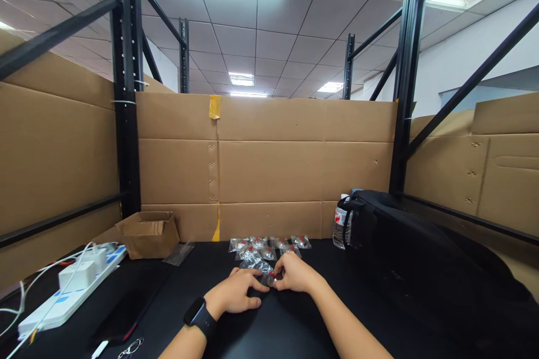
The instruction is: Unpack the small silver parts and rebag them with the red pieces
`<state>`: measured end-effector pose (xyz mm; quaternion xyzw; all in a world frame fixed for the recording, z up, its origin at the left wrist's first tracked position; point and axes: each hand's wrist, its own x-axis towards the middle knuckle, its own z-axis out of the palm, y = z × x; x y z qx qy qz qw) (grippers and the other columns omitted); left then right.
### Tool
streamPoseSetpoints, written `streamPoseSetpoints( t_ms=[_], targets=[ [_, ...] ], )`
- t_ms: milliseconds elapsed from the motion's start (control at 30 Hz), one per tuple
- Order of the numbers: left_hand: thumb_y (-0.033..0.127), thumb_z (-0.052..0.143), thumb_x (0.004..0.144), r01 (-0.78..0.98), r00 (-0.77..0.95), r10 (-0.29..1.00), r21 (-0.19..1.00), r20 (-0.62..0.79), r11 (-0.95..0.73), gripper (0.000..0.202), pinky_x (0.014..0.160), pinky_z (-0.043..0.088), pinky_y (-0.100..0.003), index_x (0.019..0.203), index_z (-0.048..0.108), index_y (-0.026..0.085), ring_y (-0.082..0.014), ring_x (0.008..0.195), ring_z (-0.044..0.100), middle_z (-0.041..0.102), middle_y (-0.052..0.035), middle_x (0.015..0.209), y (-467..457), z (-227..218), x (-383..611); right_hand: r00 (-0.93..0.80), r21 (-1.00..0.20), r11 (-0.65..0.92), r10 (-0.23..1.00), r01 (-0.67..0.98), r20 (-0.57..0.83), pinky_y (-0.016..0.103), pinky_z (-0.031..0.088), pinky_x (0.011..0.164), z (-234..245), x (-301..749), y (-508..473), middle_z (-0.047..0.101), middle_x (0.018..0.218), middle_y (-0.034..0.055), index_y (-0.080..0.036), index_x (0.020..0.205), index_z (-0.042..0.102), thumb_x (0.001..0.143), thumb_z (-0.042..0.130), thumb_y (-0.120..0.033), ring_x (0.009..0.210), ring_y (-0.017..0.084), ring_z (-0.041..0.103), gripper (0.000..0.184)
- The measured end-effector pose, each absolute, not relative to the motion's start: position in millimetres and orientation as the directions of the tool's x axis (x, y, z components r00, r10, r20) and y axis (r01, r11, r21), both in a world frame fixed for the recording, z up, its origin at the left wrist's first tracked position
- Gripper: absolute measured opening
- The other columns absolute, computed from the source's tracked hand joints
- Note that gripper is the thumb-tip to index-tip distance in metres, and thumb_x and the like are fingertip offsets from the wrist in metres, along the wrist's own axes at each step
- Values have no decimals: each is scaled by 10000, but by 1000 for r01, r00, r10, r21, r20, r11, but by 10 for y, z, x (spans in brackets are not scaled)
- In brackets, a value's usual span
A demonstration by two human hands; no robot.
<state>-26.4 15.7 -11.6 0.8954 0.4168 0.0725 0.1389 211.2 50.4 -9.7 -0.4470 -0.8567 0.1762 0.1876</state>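
Observation:
Several small clear plastic packets (254, 252) with red and silvery contents lie in a cluster on the black tabletop (269, 331). At the near edge of the cluster, my right hand (297, 273) pinches a small clear packet (266, 279) between thumb and fingertips, with a bit of red showing there. My left hand (236, 291), with a dark smartwatch (200, 317) on its wrist, rests palm down. Its fingers stretch out and the fingertips touch that same packet, while the thumb stands apart. What exactly is inside the packets is too small to make out.
An open cardboard box (149, 235) stands back left, near a white power strip (71, 291) with plugs and cables. A dark flat device (126, 305) and a key ring (131, 348) lie front left. On the right are a water bottle (339, 224) and a large black bag (421, 269). Cardboard walls enclose the table.

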Motion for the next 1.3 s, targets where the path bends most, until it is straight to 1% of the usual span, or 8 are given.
streamPoseSetpoints(
  t_ms=[133,233,400,600,800,1000,1200,1300],
  targets=[
    [428,677,822,713,656,754,322,9,-624,456,1151,299,-535,1276,665,465,-318,1448,406,497,-6,1540,154,-130,-259,-536,-451,579,811,679,235,234,458,692,-128,2033,477,726,882,65,-158,927,805,742,777,-300,775,174,632,235],
    [422,675,824,710,658,753,325,7,-624,449,1156,289,-535,1271,666,468,-317,1464,381,482,4,1552,169,-152,-266,-561,-422,624,780,658,279,247,475,771,-144,1968,436,707,958,79,-173,955,799,802,718,-271,860,189,636,199],
    [406,682,823,703,665,747,335,4,-628,456,1155,249,-579,1269,655,499,-322,1480,347,498,6,1539,182,-165,-275,-589,-480,604,782,636,203,204,462,650,-212,2011,498,733,901,61,-153,975,785,726,730,-150,717,146,638,255],
    [432,662,839,744,633,775,283,-6,-605,466,1141,247,-603,1300,637,490,-332,1457,377,436,-33,1581,142,-133,-259,-565,-554,552,808,624,169,196,477,615,-189,2143,597,765,819,67,-136,906,801,757,661,-72,694,156,691,214],
    [414,654,849,726,662,748,295,-53,-621,524,1153,279,-563,1364,585,480,-330,1484,340,426,-4,1590,139,-96,-266,-557,-496,591,797,636,235,203,470,651,-174,2050,537,750,832,60,-140,854,787,726,726,-99,733,153,661,148],
    [391,633,881,741,643,766,266,-19,-616,449,1146,279,-580,1322,627,469,-330,1476,351,415,-15,1596,151,-102,-271,-578,-462,645,760,609,298,216,449,666,-251,1959,565,748,821,49,-136,894,781,755,750,-151,702,145,643,143],
    [390,607,904,740,636,769,232,65,-631,437,1117,375,-453,1339,634,421,-286,1336,538,543,-34,1497,168,-84,-284,-613,-477,649,748,593,255,226,457,691,-157,2017,562,768,791,52,-143,855,803,771,718,-83,732,168,684,134],
    [376,603,905,729,649,758,234,64,-644,419,1123,381,-416,1320,658,393,-278,1336,541,546,-18,1495,179,-88,-283,-607,-474,643,754,602,252,222,438,667,-151,2004,562,749,746,42,-137,825,793,765,771,-134,702,160,668,64]
  ],
)
